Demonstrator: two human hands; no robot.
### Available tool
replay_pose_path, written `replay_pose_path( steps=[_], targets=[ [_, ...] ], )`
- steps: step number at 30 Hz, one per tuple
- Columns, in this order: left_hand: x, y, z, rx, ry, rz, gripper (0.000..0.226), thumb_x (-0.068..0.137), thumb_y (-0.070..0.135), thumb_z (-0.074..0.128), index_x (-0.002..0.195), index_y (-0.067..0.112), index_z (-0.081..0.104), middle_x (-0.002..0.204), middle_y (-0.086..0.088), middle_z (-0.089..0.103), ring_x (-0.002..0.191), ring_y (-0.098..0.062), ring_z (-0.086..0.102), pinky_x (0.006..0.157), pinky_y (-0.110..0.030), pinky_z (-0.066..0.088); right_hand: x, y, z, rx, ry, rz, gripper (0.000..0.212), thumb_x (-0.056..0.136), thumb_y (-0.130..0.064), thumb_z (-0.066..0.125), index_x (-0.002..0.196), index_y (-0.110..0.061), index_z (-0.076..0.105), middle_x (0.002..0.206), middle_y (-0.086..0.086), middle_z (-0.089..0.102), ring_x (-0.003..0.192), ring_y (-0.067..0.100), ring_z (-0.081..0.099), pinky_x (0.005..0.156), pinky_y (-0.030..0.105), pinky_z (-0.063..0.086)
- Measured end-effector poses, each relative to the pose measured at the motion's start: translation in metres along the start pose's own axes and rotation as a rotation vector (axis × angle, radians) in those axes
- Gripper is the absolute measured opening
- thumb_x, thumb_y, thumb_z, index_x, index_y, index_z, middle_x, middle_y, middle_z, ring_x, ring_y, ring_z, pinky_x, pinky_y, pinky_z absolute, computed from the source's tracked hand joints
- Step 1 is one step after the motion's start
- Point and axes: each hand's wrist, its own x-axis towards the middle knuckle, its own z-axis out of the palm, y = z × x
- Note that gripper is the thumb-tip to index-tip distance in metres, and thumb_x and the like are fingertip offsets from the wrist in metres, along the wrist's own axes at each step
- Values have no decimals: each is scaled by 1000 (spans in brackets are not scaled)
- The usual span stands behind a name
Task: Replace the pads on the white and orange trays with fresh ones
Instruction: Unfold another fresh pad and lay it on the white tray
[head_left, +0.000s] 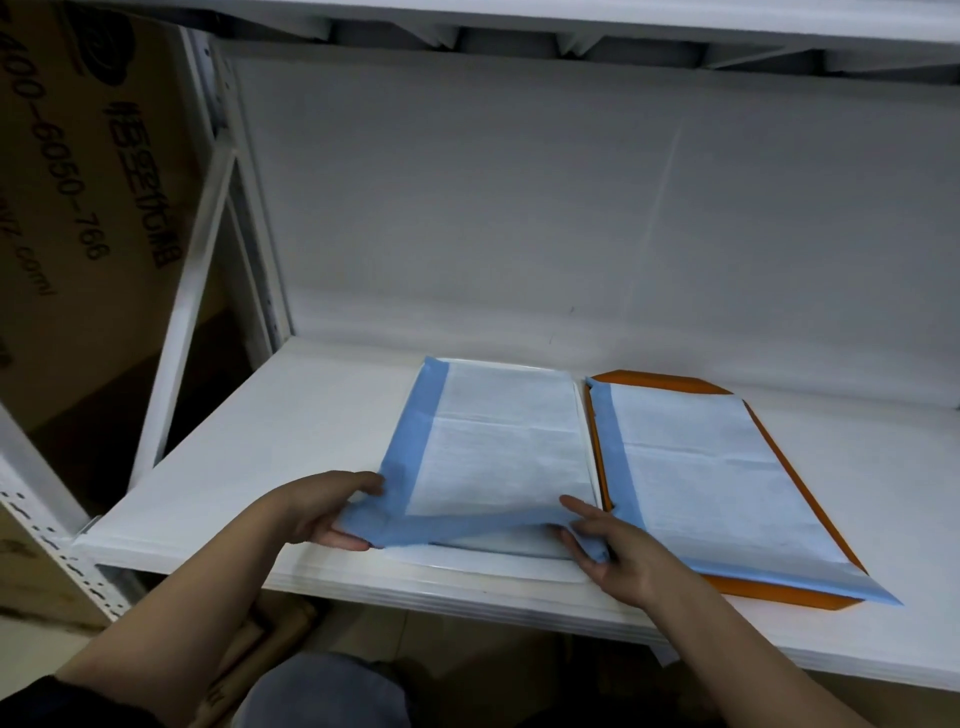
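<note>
Palms inward, left hand (332, 512) and right hand (608, 551) apparently pinch the pad (498, 457) corners.

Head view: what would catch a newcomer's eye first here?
Two blue-edged pads lie side by side on the white shelf: the left pad on the white tray, the right pad on the orange tray. The left hand and right hand lift the left pad's near edge.

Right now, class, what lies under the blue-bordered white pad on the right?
An orange tray lies under the blue-bordered white pad; only its rim shows at the far, right and near edges. The tray's floor is covered, so anything beneath the pad cannot be seen.
</note>
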Motion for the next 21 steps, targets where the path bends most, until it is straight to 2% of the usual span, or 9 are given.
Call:
replay_pose_path(
  steps=[2, 6, 9, 11, 13, 14, 16, 18, 21],
  targets=[
    [0, -3, -2, -70, -90, -16, 47, 88, 35, 58, 121, 1, 58, 108, -21, 69, 96, -26, 70, 67, -27, 59, -2, -3, 0, 87, -15, 9, 26, 91, 14, 42, 100, 4, 65, 105, 21, 60, 62, 30, 71, 46, 29, 56],
    [3, -7, 0, -336, -126, 29, 40, 84, 26, 66, 118, 7, 59, 110, -18, 69, 98, -31, 69, 73, -32, 60, -1, -5, 1, 150, -30, 17, 27, 91, 13, 43, 106, 4, 64, 110, 22, 61, 65, 29, 72, 58, 31, 60],
    [9, -9, -1, -423, -96, 60, 50, 71, 23, 79, 117, 11, 62, 105, -10, 69, 87, -27, 70, 69, -32, 59, -2, -5, 1, 101, -25, 15, 27, 90, 12, 45, 104, 2, 65, 108, 21, 63, 65, 28, 72, 51, 30, 59],
    [12, -9, 4, -380, -76, 43, 52, 70, 22, 81, 117, 8, 64, 97, -10, 71, 79, -23, 68, 64, -27, 57, -5, -5, 0, -1, -15, 5, 24, 89, 9, 50, 103, 0, 67, 105, 18, 64, 67, 28, 72, 50, 29, 58],
    [10, -5, 13, -270, -3, 17, 32, 80, 22, 73, 104, 2, 66, 79, -8, 73, 74, -21, 66, 52, -21, 53, -5, -4, -1, -158, 2, -36, 21, 89, 4, 57, 104, -3, 68, 107, 15, 63, 83, 28, 70, 54, 29, 58],
    [9, -4, 16, -211, 43, 11, 24, 84, 22, 70, 96, 2, 65, 73, -8, 72, 74, -20, 64, 51, -22, 51, -4, -4, -2, -252, 10, -73, 20, 88, 1, 59, 105, -5, 69, 109, 12, 63, 93, 26, 66, 57, 28, 59],
    [13, -1, 19, -142, 41, 48, 18, 86, 16, 67, 100, 5, 67, 88, -8, 72, 81, -20, 64, 60, -26, 50, -1, -4, -4, -439, 34, -152, 17, 90, -5, 60, 103, -8, 70, 111, 9, 62, 102, 22, 60, 61, 27, 58],
    [19, -2, 18, -132, 45, 114, 22, 85, 5, 67, 106, 8, 68, 106, -10, 68, 85, -21, 65, 66, -27, 51, 2, -3, -5, -621, 83, -265, 15, 92, -7, 58, 98, -12, 70, 107, 11, 64, 92, 19, 61, 61, 25, 55],
    [22, -5, 17, -204, 83, 185, 18, 86, -4, 61, 94, 10, 69, 104, -14, 66, 81, -23, 64, 61, -28, 56, 7, -2, -6, -823, 137, -469, 17, 90, -3, 59, 100, -11, 70, 101, 3, 63, 84, 8, 58, 71, 17, 47]
  ],
)
